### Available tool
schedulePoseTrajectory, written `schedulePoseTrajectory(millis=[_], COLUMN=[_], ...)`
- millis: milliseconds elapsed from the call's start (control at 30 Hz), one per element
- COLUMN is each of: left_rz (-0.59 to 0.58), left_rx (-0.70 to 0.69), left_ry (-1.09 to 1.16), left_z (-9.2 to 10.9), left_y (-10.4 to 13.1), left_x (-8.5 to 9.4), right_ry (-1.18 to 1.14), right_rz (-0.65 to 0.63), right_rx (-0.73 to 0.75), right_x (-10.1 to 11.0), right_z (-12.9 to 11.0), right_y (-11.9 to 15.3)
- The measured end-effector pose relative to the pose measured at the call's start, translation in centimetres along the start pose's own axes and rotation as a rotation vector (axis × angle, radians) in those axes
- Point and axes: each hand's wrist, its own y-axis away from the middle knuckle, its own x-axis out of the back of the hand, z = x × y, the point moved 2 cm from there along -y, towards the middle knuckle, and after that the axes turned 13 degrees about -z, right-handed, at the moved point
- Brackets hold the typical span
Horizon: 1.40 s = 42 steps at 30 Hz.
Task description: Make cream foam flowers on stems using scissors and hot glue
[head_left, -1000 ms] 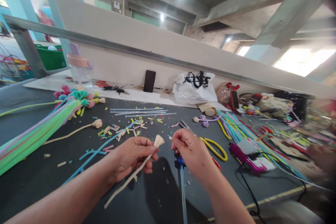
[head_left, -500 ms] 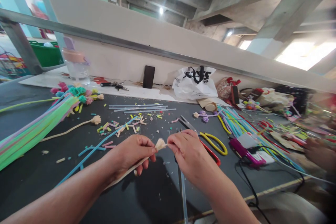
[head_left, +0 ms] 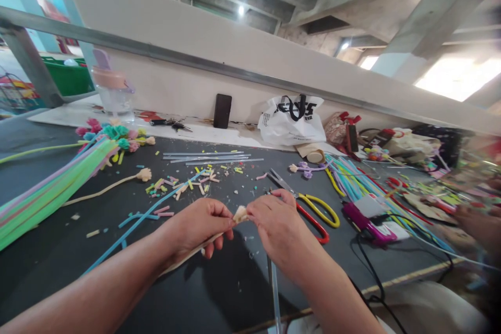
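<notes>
Between my hands is a cream pipe-cleaner flower (head_left: 239, 214) on a long fuzzy stem that runs back under my left forearm. My left hand (head_left: 209, 224) is closed on the stem just below the flower head. The fingertips of my right hand (head_left: 274, 219) pinch the far side of the same flower head; their exact hold is partly hidden. Scissors (head_left: 319, 211) with yellow and red handles lie open just beyond my right hand. A finished-looking cream flower (head_left: 144, 175) rests to the left, near a blue pipe cleaner (head_left: 144, 219).
Cut pipe-cleaner bits (head_left: 203, 180) and clear glue sticks (head_left: 211, 157) lie ahead. Coloured stems (head_left: 58, 188) with flower heads are at left. A purple device (head_left: 368, 227) with a black cable sits at right, near another person's hand (head_left: 475, 224). A phone (head_left: 223, 111) leans against the partition.
My right fingers have moved slightly left and now press against the flower head, covering more of it. My left hand keeps its hold on the stem.
</notes>
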Motion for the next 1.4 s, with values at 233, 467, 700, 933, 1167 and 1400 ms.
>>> schedulePoseTrajectory(millis=[233,467,700,933,1167,1400], left_rz=[-0.004,-0.015,0.007,-0.011,0.027,0.071], left_rx=[-0.002,-0.001,0.048,0.069,0.063,0.06], left_ry=[-0.023,-0.035,-0.066,-0.105,-0.186,-0.192], left_z=[0.0,-0.1,0.7,0.9,0.2,-0.1], left_y=[0.0,-0.1,0.2,0.3,0.1,-0.3], left_x=[0.0,0.0,-0.4,-0.3,-0.1,0.3], right_ry=[0.01,0.003,0.012,0.001,-0.014,-0.139], right_rz=[0.023,-0.015,-0.028,-0.069,-0.075,0.032], right_rx=[0.0,0.004,0.006,-0.002,0.014,0.051], right_x=[0.4,0.3,0.3,0.2,-0.2,-0.3], right_z=[-0.6,-0.9,-0.9,-0.9,-1.1,-0.5], right_y=[0.1,0.0,-0.1,-0.2,-0.2,-0.2])
